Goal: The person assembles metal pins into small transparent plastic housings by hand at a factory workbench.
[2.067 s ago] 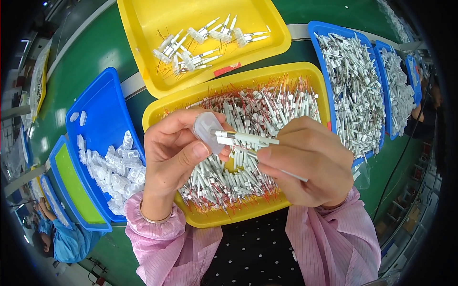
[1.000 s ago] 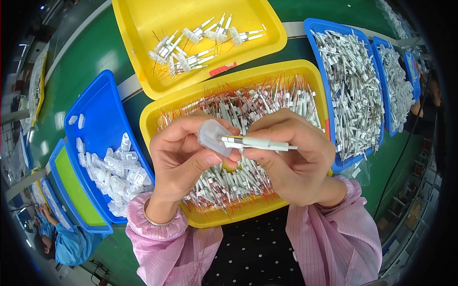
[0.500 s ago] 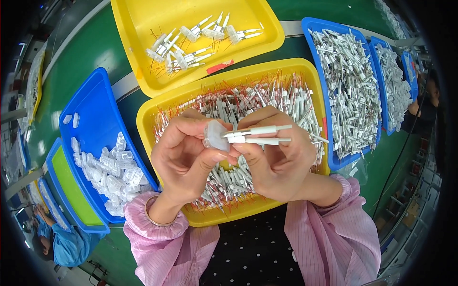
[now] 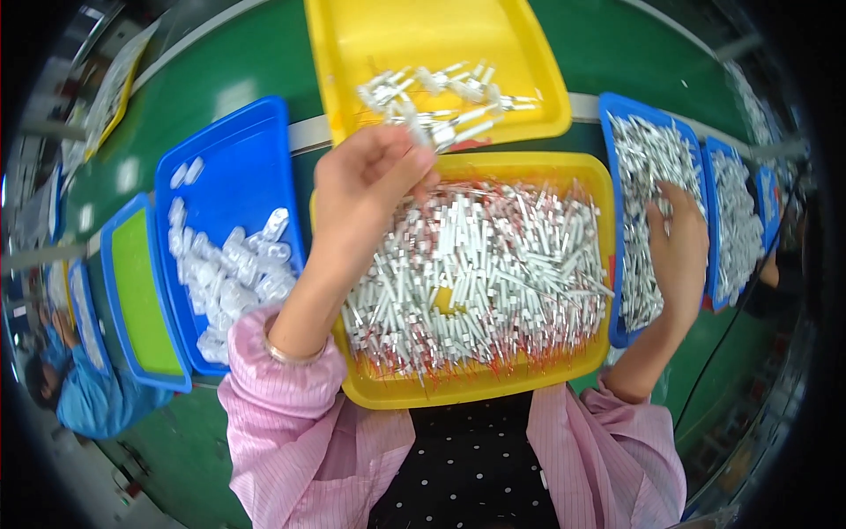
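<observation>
My left hand (image 4: pixel 370 176) is closed around a clear plastic housing with white rods (image 4: pixel 458 134) sticking out to its right. It hangs over the near edge of the far yellow tray (image 4: pixel 529 35), close to several similar assemblies (image 4: pixel 471 86) lying there. On the right, my right hand (image 4: pixel 680 251) reaches over a blue tray (image 4: pixel 612 141) heaped with white and metal rods (image 4: pixel 639 286). Its thumb and forefinger are apart at the pile, with nothing visible between them; the other fingers are partly hidden.
Before me stands a yellow tray (image 4: pixel 379 395) full of white rods with red wires. At left are a blue tray (image 4: pixel 220 141) of clear housings (image 4: pixel 233 273) and a blue-rimmed green tray (image 4: pixel 137 309). Another blue tray (image 4: pixel 736 238) lies far right. A blue-sleeved person (image 4: pixel 101 392) sits at left.
My hands have parted. The left has carried the housing with rods up to the far yellow tray; the right has let go and moved right to the blue rod tray. The view has shifted slightly.
</observation>
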Demonstrator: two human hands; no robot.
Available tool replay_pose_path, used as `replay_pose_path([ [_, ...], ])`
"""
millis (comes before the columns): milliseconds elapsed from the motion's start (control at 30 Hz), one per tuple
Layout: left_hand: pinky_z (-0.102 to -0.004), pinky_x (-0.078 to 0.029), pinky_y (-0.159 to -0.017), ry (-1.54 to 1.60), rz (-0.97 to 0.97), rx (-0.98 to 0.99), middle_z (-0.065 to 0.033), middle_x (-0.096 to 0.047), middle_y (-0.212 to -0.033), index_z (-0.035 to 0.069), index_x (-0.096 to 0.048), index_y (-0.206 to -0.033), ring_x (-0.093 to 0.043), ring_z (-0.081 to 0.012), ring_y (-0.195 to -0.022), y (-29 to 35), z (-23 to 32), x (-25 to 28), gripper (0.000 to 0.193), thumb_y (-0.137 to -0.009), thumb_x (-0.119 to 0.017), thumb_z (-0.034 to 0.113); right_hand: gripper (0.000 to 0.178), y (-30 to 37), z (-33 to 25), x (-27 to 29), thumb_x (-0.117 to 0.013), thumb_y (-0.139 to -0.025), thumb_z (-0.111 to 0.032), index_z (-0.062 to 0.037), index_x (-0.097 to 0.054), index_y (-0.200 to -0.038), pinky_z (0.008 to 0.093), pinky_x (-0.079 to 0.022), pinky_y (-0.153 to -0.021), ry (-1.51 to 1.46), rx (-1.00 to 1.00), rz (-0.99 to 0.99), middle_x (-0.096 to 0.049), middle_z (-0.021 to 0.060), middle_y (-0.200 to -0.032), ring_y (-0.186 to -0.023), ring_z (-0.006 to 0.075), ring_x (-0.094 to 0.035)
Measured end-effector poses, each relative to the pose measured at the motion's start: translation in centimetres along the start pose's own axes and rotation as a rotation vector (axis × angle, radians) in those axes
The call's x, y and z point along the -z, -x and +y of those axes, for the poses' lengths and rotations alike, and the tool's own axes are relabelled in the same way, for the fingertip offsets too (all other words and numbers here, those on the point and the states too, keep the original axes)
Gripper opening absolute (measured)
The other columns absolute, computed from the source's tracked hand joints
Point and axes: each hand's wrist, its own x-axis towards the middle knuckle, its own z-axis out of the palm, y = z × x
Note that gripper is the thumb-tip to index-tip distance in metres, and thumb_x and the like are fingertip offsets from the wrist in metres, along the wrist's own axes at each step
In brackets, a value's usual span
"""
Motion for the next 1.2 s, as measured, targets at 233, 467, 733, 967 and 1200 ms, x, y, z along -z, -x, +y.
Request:
replay_pose_path([
  [233, -0.0267, -0.049, -0.055, -0.668, 0.328, -0.184, -0.0144, -0.064, -0.081, -0.011, -0.055, -0.097, -0.064, -0.0179, -0.068, -6.3, -0.9, 1.6, 0.032, -0.077, -0.065, 0.013, 0.032, 1.9, 4.7, -3.5, -0.059, -0.073, 0.000, -0.0030, -0.053, -0.105, 0.0399, -0.043, -0.073, 0.060, 0.016, 0.004, -0.056, 0.0193, -0.094, -0.084, 0.0355, -0.056],
  [467, -0.0396, -0.052, -0.062, -1.679, 0.544, -0.373, -0.0184, -0.062, -0.077, 0.001, -0.059, -0.078, -0.063, -0.0346, -0.072, -4.4, 4.3, 4.8, 0.012, -0.070, -0.062, 0.009, 0.006, 1.1, 6.3, -2.8, -0.058, -0.076, 0.000, 0.0021, -0.059, -0.082, 0.0359, -0.040, -0.051, -0.103, -0.196, 0.046, -0.057, 0.0169, -0.064, -0.054, 0.0294, -0.055],
  [733, -0.0444, -0.048, -0.079, -2.045, 0.458, 0.204, -0.0174, -0.060, -0.102, 0.004, -0.060, -0.094, -0.055, -0.0365, -0.097, -3.2, 5.4, 21.4, 0.021, -0.076, -0.049, 0.005, 0.007, 1.5, 7.8, -0.2, -0.066, -0.073, -0.003, 0.0002, -0.059, -0.074, 0.0271, -0.039, -0.061, -0.267, -0.040, 0.256, -0.058, 0.0069, -0.071, -0.067, 0.0167, -0.050],
  [967, -0.0408, -0.049, -0.071, -1.817, 0.450, -0.145, -0.0203, -0.059, -0.089, 0.002, -0.060, -0.094, -0.059, -0.0344, -0.084, -2.5, 6.5, 17.7, 0.021, -0.073, -0.056, 0.003, 0.009, 2.0, 3.9, 2.8, -0.058, -0.086, -0.008, -0.0030, -0.052, -0.081, 0.0190, -0.040, -0.049, -0.946, -0.179, 0.422, -0.059, 0.0051, -0.070, -0.054, 0.0065, -0.049],
  [1200, -0.0235, -0.050, -0.057, -0.399, 0.072, -0.161, -0.0167, -0.064, -0.078, -0.008, -0.058, -0.083, -0.063, -0.0173, -0.065, 0.4, 6.1, 3.9, 0.008, -0.081, -0.056, 0.000, 0.017, 1.8, -7.5, 3.6, -0.056, -0.078, 0.009, 0.0046, -0.056, -0.094, 0.0175, -0.044, -0.049, -1.589, -0.062, -0.010, -0.061, 0.0115, -0.071, -0.057, 0.0098, -0.057],
])
